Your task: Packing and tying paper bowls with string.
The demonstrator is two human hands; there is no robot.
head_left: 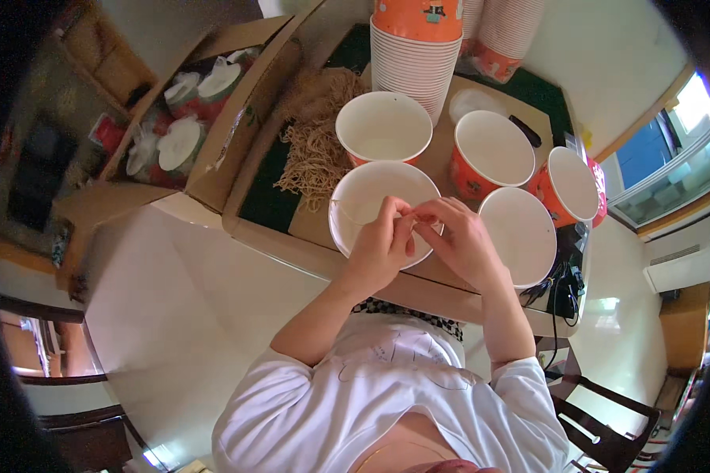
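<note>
A white-lined paper bowl stands right in front of me on the brown table. Above its near rim, my left hand and my right hand meet fingertip to fingertip. A thin pale noodle strand runs from my left fingers across the bowl toward its left rim. Both hands pinch something small between them; what my right fingers hold is too small to tell. A heap of dry tan noodles lies to the left of the bowl.
Several more orange bowls stand around: one behind, two to the right, one near right. A tall stack of bowls rises at the back. An open cardboard box with wrapped items sits far left.
</note>
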